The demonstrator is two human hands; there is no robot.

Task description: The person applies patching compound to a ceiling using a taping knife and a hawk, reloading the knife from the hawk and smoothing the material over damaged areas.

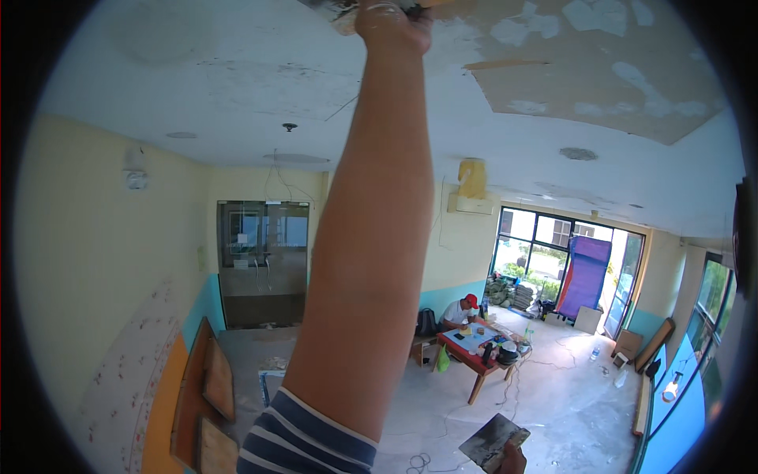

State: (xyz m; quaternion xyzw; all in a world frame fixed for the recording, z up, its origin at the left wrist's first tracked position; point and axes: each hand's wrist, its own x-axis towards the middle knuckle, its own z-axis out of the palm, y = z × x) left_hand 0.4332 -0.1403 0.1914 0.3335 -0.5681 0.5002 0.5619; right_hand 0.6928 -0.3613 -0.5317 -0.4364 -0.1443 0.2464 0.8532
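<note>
My left hand (392,24) is raised to the ceiling (237,87) at the top of the head view, closed on a putty tool (335,12) that is partly cut off by the frame. My bare forearm and striped sleeve fill the middle. At the bottom right, my right hand (512,458) grips a flat, wide metal trowel (482,438) smeared with dark and pale material. The ceiling around the raised hand has white patches and a large grey, roughly patched section (584,95).
Below, a person in a red cap (458,316) sits at a cluttered table (482,363). Boards (217,379) lean at the left wall. A glass door (260,261) stands at the back left, and bright windows with stacked sacks (523,296) at the back right. Cords (418,462) lie on the floor.
</note>
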